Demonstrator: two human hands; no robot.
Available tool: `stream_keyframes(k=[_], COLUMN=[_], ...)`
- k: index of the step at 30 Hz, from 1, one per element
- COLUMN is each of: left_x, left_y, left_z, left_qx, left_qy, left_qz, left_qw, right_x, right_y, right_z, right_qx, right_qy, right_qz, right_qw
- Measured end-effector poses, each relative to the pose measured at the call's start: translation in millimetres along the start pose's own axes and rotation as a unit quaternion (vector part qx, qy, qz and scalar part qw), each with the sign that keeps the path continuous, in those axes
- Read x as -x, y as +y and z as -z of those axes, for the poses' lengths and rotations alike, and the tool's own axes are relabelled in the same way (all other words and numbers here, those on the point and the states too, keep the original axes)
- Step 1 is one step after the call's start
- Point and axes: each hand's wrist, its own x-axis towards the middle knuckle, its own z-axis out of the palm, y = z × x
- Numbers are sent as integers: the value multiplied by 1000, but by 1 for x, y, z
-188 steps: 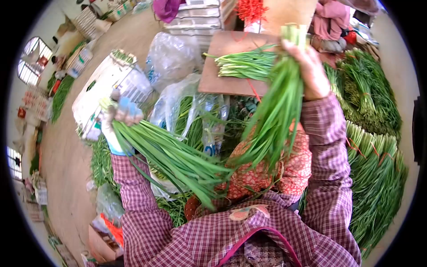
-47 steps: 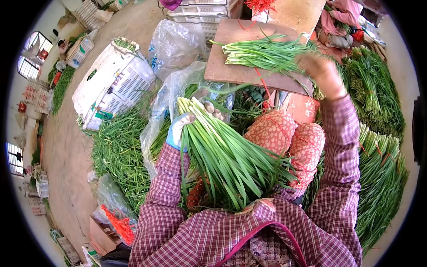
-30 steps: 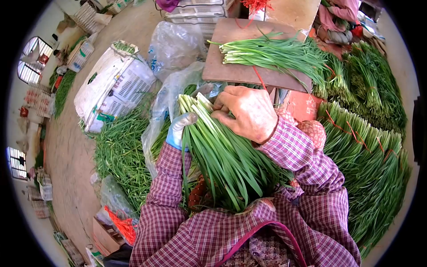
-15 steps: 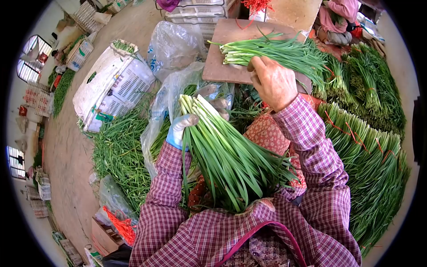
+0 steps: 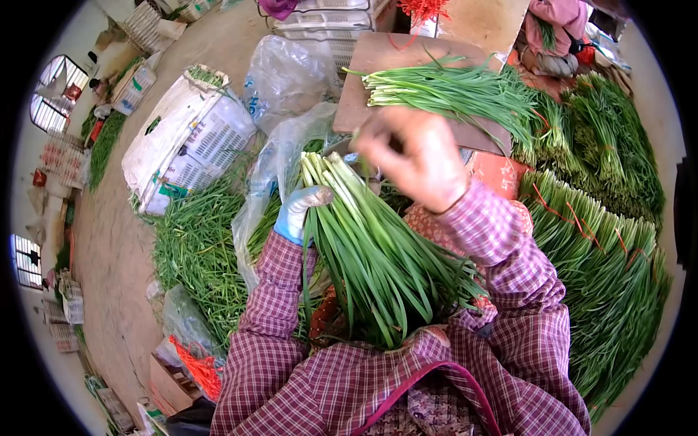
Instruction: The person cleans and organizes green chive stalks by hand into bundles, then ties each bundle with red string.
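Note:
My left hand (image 5: 299, 211), in a pale glove with blue at the cuff, is closed around a bunch of garlic chives (image 5: 385, 254). Their white ends point up and away; the green leaves fan down toward my lap. My bare right hand (image 5: 418, 156) is over the far side of the bunch, blurred by motion. Its fingers look pinched, with a small greenish speck at the tips that is too blurred to name. Beyond it, a loose pile of garlic chives (image 5: 451, 87) lies on a brown board (image 5: 374, 54), white ends to the left.
Tied chive bundles (image 5: 596, 240) are stacked at the right. Loose leaves (image 5: 193, 254) cover the floor at left beside a white crate (image 5: 207, 145) and a clear plastic bag (image 5: 287, 76). Red ties (image 5: 196, 367) lie at lower left. Another person in pink (image 5: 556, 29) sits at upper right.
My right hand has moved left and toward me, from the edge of the board to above the white ends of the held bunch. The left hand keeps its hold almost unmoved.

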Motion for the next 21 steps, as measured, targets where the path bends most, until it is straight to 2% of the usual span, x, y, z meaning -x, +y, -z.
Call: stream_keyframes(k=[2, 4, 6, 8, 9, 10, 12, 13, 14, 16, 17, 19, 20, 21], left_x=[-2, -7, -3, -1, 0, 1, 4, 5, 6, 3, 0, 9, 13, 18], left_y=[-3, -2, 1, 0, 1, 5, 12, 17, 21, 18, 10, 13, 14, 23], left_z=[-14, -26, -41, -38, -40, -46, -59, -64, -64, -65, -66, -78, -84, -105], left_qx=[58, 101, 120, 111, 102, 93, 45, 29, 42, 52, 2, 30, 46, 1], left_qy=[-5, -26, -43, -19, -5, 8, 18, 21, -4, -30, -34, 10, 33, 65], left_qz=[20, 41, 22, 17, 18, 19, 13, 12, 8, 8, -121, -69, -44, -75], left_qw=[998, 994, 992, 994, 995, 995, 999, 999, 999, 998, 992, 997, 997, 995], right_x=[-12, -25, -35, -40, -39, -35, -24, -24, -25, -26, -28, -28, -30, -34], right_y=[4, 13, 16, 42, 44, 44, 45, 31, 16, -2, -3, -4, -3, -1], right_z=[22, 44, 72, 94, 90, 81, 48, 34, 17, -18, -28, -41, -44, -45], right_qx=[-85, -15, 112, 387, 489, 524, 440, 310, 171, 111, 111, 202, 200, 214], right_qy=[50, 129, 195, 161, 67, -24, 3, -29, -60, -152, -149, -224, -225, -251], right_qz=[-73, 15, -14, 20, -116, -155, -14, 51, 111, 130, 127, 144, 140, 129], right_qw=[992, 991, 974, 908, 862, 837, 898, 949, 977, 974, 974, 942, 943, 935])
